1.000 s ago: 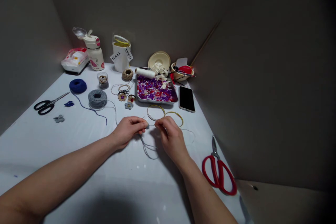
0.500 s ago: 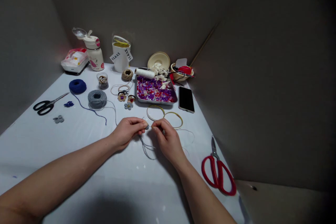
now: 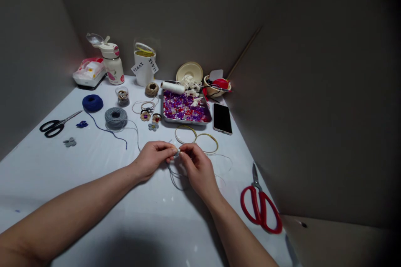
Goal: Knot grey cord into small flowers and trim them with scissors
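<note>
My left hand (image 3: pixel 152 159) and my right hand (image 3: pixel 199 166) meet above the white-covered table, fingertips almost touching. Between them both pinch a small grey crocheted piece (image 3: pixel 177 154), mostly hidden by my fingers. A loose grey thread (image 3: pixel 177 180) hangs from it and loops onto the table below. Just beyond my right hand lie two thin gold wire hoops (image 3: pixel 185 134) (image 3: pixel 207 143). A pale thread (image 3: pixel 222 159) trails on the table to the right of that hand.
A metal tray of purple beads (image 3: pixel 186 107), grey yarn ball (image 3: pixel 115 117), blue yarn ball (image 3: pixel 92 103), black-handled scissors (image 3: pixel 53 128), red-handled scissors (image 3: pixel 261 210), a phone (image 3: pixel 222 119) and small crocheted flowers (image 3: pixel 153 127) surround my hands. Grey walls enclose the table.
My right hand has moved left, closer to my left hand, and now pinches the small grey piece with it. The hoops and other objects stay where they were.
</note>
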A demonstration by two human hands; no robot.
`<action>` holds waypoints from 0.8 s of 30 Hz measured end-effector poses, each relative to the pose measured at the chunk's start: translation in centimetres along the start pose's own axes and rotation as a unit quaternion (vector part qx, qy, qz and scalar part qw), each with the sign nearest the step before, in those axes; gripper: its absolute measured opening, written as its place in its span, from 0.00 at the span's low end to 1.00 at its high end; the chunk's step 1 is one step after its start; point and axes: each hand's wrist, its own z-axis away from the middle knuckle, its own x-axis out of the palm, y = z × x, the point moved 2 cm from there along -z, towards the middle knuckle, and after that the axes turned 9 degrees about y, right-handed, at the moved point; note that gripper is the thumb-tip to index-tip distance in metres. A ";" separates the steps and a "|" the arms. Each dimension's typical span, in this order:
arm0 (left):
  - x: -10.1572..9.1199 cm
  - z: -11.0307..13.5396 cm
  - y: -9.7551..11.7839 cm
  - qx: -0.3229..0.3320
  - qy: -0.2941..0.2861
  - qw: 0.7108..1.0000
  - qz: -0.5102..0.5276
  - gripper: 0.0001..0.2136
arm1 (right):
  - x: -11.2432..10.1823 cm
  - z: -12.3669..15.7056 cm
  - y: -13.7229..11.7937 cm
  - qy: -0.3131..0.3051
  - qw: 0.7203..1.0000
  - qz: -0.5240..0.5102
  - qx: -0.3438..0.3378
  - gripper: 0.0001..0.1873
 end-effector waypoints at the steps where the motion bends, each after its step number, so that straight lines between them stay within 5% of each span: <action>1: 0.0 0.0 0.1 0.003 0.002 1.000 -0.005 0.08 | 0.0 0.1 0.1 0.001 1.000 -0.008 0.004 0.05; 6: 0.1 0.1 0.4 0.015 0.030 0.999 -0.026 0.09 | -0.3 0.2 -0.7 0.021 0.994 0.058 -0.091 0.06; 10: 0.0 0.1 0.4 0.042 0.040 0.997 -0.054 0.09 | -0.5 0.4 -1.9 0.051 0.955 0.170 -0.237 0.08; 15: 0.0 0.4 0.6 0.079 0.031 0.991 -0.108 0.06 | -0.2 0.2 -2.5 0.034 0.919 0.224 -0.323 0.07; 21: -0.2 0.2 0.7 0.172 0.056 0.972 -0.151 0.04 | 1.5 2.5 -4.5 -0.014 0.943 0.080 -0.322 0.09; 22: -0.3 0.2 0.7 0.181 0.060 0.969 -0.157 0.04 | 2.2 3.6 -5.1 -0.052 0.953 0.014 -0.299 0.08; 24: -0.4 0.1 0.7 0.189 0.066 0.965 -0.168 0.05 | 3.5 6.3 -6.3 -0.151 0.966 -0.147 -0.147 0.07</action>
